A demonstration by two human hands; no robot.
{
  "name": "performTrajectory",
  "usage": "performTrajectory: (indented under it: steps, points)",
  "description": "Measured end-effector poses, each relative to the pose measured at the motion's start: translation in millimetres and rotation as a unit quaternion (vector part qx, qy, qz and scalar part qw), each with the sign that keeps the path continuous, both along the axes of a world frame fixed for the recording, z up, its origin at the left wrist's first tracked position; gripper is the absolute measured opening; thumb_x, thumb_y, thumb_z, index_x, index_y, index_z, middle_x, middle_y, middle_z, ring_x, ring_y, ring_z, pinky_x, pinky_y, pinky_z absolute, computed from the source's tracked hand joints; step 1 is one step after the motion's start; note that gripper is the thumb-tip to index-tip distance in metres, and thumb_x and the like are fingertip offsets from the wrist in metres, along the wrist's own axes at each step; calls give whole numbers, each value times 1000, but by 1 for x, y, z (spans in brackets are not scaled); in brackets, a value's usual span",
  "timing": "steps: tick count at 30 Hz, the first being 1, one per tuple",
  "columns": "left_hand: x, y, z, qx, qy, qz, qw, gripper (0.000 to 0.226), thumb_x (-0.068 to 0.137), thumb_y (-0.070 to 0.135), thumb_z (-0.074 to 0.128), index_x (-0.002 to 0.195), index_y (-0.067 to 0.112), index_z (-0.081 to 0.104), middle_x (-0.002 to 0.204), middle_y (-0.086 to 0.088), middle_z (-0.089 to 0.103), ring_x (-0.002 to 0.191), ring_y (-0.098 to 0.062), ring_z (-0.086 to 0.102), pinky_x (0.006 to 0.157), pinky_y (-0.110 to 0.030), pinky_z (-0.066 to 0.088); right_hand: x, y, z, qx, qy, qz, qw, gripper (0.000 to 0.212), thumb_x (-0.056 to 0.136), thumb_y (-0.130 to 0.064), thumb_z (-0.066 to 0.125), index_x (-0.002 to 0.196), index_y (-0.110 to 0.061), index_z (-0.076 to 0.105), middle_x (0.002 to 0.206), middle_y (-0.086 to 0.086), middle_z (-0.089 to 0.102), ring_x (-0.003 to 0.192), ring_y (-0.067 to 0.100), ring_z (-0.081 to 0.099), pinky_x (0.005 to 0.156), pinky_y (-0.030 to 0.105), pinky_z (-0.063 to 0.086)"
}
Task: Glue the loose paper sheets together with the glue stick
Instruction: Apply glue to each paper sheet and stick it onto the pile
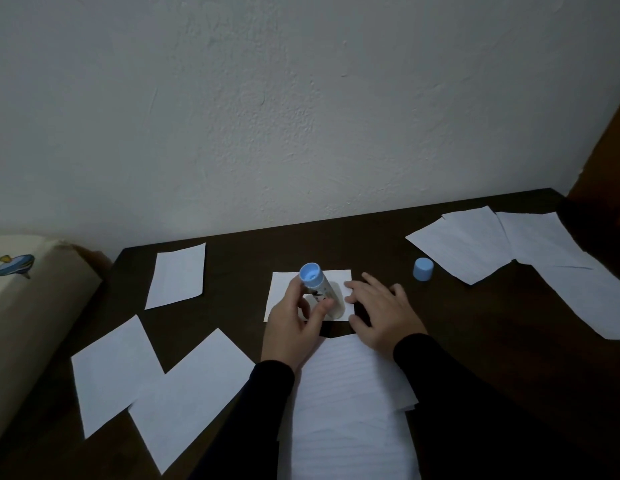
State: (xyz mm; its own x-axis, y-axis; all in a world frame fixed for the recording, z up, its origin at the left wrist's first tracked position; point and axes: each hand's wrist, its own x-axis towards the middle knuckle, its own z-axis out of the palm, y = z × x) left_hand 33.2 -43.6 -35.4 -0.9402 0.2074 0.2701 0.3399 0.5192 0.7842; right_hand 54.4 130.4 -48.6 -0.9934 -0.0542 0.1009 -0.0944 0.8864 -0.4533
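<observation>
My left hand (294, 323) grips a white glue stick (319, 289) with a light blue end facing up, its other end down on a small white paper sheet (280, 289) in the middle of the dark table. My right hand (381, 313) lies flat with fingers spread, pressing the sheet's right edge. The glue stick's light blue cap (422, 269) stands on the table to the right of that hand. A lined sheet (346, 410) lies under my forearms at the front.
Loose white sheets lie around: one at the back left (176, 275), two overlapping at the front left (145, 382), several at the back right (509, 247). A beige cushion (24, 306) borders the table's left edge. A white wall rises behind the dark table (239, 271).
</observation>
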Motion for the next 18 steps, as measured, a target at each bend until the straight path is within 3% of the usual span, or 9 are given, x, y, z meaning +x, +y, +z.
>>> performTrajectory:
  steps: [7, 9, 12, 15, 18]
  points:
    - [3, 1, 3, -37, 10, -25, 999, 38, 92, 33, 61, 128, 24, 50, 78, 21, 51, 72, 5, 50, 61, -8, 39, -2, 0, -1, 10, -2, -6, 1000, 26, 89, -35, 51, 115, -29, 52, 147, -17, 36, 142, 7, 19, 113, 45, 12]
    - [2, 1, 3, -22, 8, -15, 1000, 38, 93, 33, 59, 129, 26, 49, 87, 21, 53, 79, 9, 50, 65, -6, 40, -2, 0, 0, 10, 3, -7, 1000, 25, 89, -34, 52, 114, -29, 53, 146, -17, 37, 141, 6, 20, 112, 43, 13]
    - [-2, 1, 0, 6, 8, 20, 1000, 39, 93, 32, 59, 130, 25, 49, 110, 13, 57, 94, 0, 52, 80, -11, 43, -2, 0, 0, 4, 2, -9, 1000, 25, 88, -33, 53, 113, -29, 53, 145, -18, 38, 141, 6, 20, 112, 43, 13]
    - [-3, -1, -2, 38, 19, 55, 998, 36, 92, 27, 61, 127, 21, 52, 110, 11, 57, 102, -4, 54, 83, -13, 42, -2, -1, 1, 2, -3, -11, 1000, 25, 88, -33, 53, 113, -29, 53, 145, -19, 37, 141, 5, 20, 112, 44, 12]
    - [-3, -2, -1, 63, 15, 89, 994, 41, 92, 23, 62, 130, 22, 50, 111, 16, 54, 102, 7, 50, 80, -6, 37, -3, -2, 1, -2, -4, -10, 1000, 24, 89, -31, 53, 113, -29, 53, 145, -18, 38, 141, 6, 20, 112, 44, 11]
